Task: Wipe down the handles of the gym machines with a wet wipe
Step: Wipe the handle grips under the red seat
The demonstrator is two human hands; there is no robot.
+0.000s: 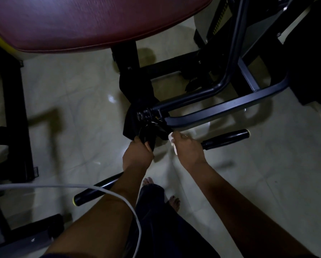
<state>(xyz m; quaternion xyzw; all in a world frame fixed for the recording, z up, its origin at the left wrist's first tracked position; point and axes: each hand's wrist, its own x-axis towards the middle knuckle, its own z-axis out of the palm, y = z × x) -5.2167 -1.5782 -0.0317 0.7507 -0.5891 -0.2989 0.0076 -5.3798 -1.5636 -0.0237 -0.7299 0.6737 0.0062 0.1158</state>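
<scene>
I had the left hand (137,155) curled round the black hub (150,127) at the middle of the pull bar (111,181), I judged to steady it against the rubbing. The right hand (187,149) pressed the wet wipe (171,141) onto the bar just right of that hub, fingers wrapped so the wipe met it all round. The right grip (225,139) stuck out bare beyond my knuckles. The left grip (89,194) ran down behind my left forearm. The hands sat close together, not touching.
</scene>
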